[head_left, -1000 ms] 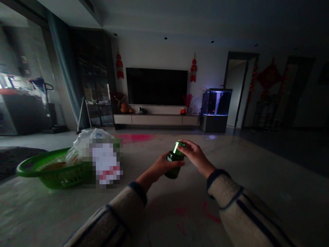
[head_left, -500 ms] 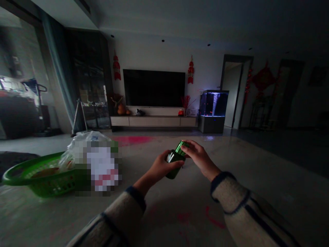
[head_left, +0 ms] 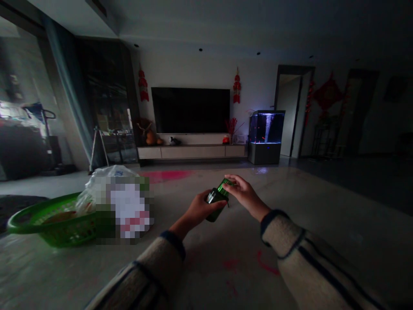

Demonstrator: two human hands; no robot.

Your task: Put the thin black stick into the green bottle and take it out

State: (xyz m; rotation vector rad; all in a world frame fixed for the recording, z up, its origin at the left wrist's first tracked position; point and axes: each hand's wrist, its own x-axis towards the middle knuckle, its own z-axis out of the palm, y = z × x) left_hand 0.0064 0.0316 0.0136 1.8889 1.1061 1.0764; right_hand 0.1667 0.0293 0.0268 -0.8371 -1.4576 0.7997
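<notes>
Around a small dark green bottle (head_left: 214,215), the fingers of my left hand (head_left: 199,209) are closed, with the thumb laid across its front. The bottle leans, its top pointing up and to the right. At that top end is a bright green ribbed cap (head_left: 222,187). My right hand (head_left: 245,196) has its thumb and fingers closed on the cap from the right. Whether the cap is loose on the bottle I cannot tell. Both hands are above the pale, glossy surface (head_left: 251,241).
To the left a green plastic basket (head_left: 61,230) stands on the surface. A clear plastic bag (head_left: 97,183) and a blurred-out white package (head_left: 130,211) lean over its right side. Farther off are a low cabinet (head_left: 190,152), a television (head_left: 190,110) and a lit fish tank (head_left: 263,129).
Both hands and the bottle have shifted slightly left in the view, as has much of the room. My right fingers have moved a little on the cap; both grips stay closed.
</notes>
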